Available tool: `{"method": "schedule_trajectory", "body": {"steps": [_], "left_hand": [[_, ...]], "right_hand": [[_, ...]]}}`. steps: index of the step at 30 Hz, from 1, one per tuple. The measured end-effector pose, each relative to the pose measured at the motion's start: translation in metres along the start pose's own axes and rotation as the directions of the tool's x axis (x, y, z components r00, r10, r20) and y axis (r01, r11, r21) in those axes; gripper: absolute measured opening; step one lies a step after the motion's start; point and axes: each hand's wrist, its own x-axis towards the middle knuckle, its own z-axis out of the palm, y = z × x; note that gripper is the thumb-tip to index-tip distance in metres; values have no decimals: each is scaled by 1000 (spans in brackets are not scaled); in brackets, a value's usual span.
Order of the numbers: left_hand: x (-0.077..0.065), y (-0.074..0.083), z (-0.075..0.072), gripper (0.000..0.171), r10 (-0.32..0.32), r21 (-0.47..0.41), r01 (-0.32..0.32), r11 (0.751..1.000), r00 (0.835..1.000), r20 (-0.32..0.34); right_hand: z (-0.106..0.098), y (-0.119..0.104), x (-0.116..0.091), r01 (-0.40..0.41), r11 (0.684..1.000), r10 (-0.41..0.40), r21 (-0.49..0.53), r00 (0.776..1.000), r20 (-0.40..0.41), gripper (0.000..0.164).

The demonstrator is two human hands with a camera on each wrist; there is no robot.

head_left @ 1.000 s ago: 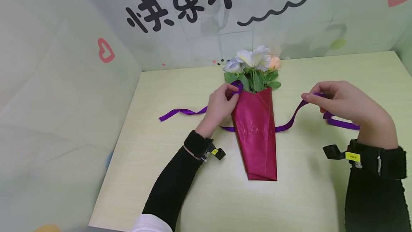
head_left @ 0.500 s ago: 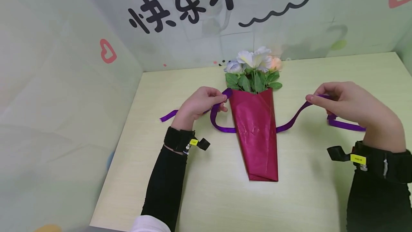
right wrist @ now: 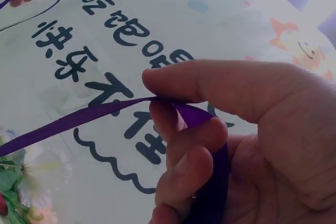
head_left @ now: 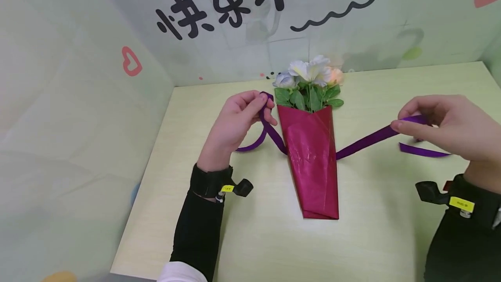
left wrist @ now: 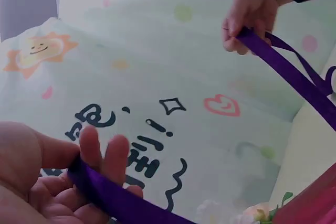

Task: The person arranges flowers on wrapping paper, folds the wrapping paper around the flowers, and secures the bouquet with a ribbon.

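Note:
A bouquet in dark red wrapping (head_left: 311, 164) lies on the table, its white, pale lilac and peach flowers (head_left: 309, 73) toward the wall. Behind the wrapping passes a purple ribbon (head_left: 365, 143), coming out on both sides. Left of the bouquet, my left hand (head_left: 236, 119) pinches one side of the ribbon between thumb and fingers, above the table. On the right, my right hand (head_left: 450, 127) pinches the other side, and that stretch runs straight to the wrapping. The right wrist view shows the ribbon between thumb and index finger (right wrist: 184, 77), its tail hanging past the curled fingers.
The pale wooden table (head_left: 266, 238) extends around the bouquet. A printed backdrop (head_left: 235, 55) with black characters and hearts stands along its back and left side. A loose ribbon tail (head_left: 424, 150) lies below my right hand.
My left hand has drawn away from the wrapping's top edge to the left, still pinching the ribbon. My right hand has moved right. The ribbon has straightened on both sides.

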Motion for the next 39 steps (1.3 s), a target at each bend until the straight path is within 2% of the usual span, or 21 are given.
{"method": "schedule_trajectory", "body": {"steps": [3, 5, 7, 8, 10, 12, 14, 15, 16, 18, 20, 22, 24, 27, 29, 33, 35, 36, 37, 39], "left_hand": [[-2, -4, 22, 25, 29, 115, -29, 993, 1000, 1], [-2, -11, 38, 25, 24, 193, -32, 981, 999, 40], [-1, -19, 53, 24, 12, 263, -37, 964, 995, 96], [-1, -24, 59, 23, 7, 305, -45, 951, 992, 125], [0, -33, 69, 21, 1, 385, -75, 920, 982, 190], [1, -41, 76, 21, 2, 450, -120, 885, 967, 254], [2, -46, 80, 22, 9, 502, -181, 846, 946, 325], [2, -48, 82, 26, 17, 513, -214, 831, 932, 361], [2, -50, 84, 29, 21, 518, -240, 821, 919, 394], [1, -52, 86, 28, 34, 513, -290, 808, 892, 451], [0, -53, 89, 26, 46, 504, -317, 803, 877, 478], [-1, -53, 92, 24, 57, 486, -322, 812, 874, 483], [-1, -54, 93, 19, 69, 471, -317, 823, 879, 472], [-1, -54, 92, 16, 63, 446, -280, 850, 896, 440], [-1, -54, 91, 18, 34, 424, -226, 877, 909, 416], [2, -56, 89, 28, -26, 335, -104, 936, 931, 364], [4, -58, 88, 30, -68, 264, -22, 964, 943, 326], [5, -58, 87, 32, -93, 223, 25, 975, 948, 304], [6, -59, 87, 33, -126, 181, 77, 980, 952, 278], [8, -60, 85, 37, -195, 97, 177, 979, 954, 228]], "right_hand": [[3, -5, -5, 64, 997, -63, 38, 998, -22, 8], [8, -12, -6, 124, 990, -122, 68, 992, -30, 10], [18, -20, -4, 223, 972, -221, 76, 975, -27, 17], [23, -24, -2, 298, 952, -298, 72, 954, -18, 22], [34, -31, 4, 455, 889, -456, 53, 890, 12, 33], [44, -36, 11, 605, 795, -607, 44, 794, 38, 44], [52, -39, 18, 711, 701, -713, 58, 699, 55, 40], [56, -40, 21, 740, 670, -743, 62, 668, 53, 32], [59, -40, 23, 759, 648, -762, 63, 647, 42, 23], [63, -42, 27, 778, 626, -779, 49, 627, 15, 16], [67, -43, 29, 767, 642, -767, 15, 642, -14, 17], [70, -45, 31, 743, 669, -743, -8, 669, -35, 28], [73, -45, 33, 715, 699, -715, -25, 697, -53, 39], [78, -42, 39, 677, 733, -680, -71, 727, -94, 39], [81, -38, 45, 646, 757, -653, -100, 746, -128, 37], [90, -32, 58, 581, 800, -600, -151, 770, -214, 38], [93, -29, 61, 521, 838, -545, -162, 796, -263, 33], [93, -28, 61, 482, 862, -507, -159, 816, -278, 28], [93, -27, 61, 437, 889, -459, -141, 846, -273, 23], [91, -24, 59, 371, 923, -385, -106, 901, -198, 13]]}}
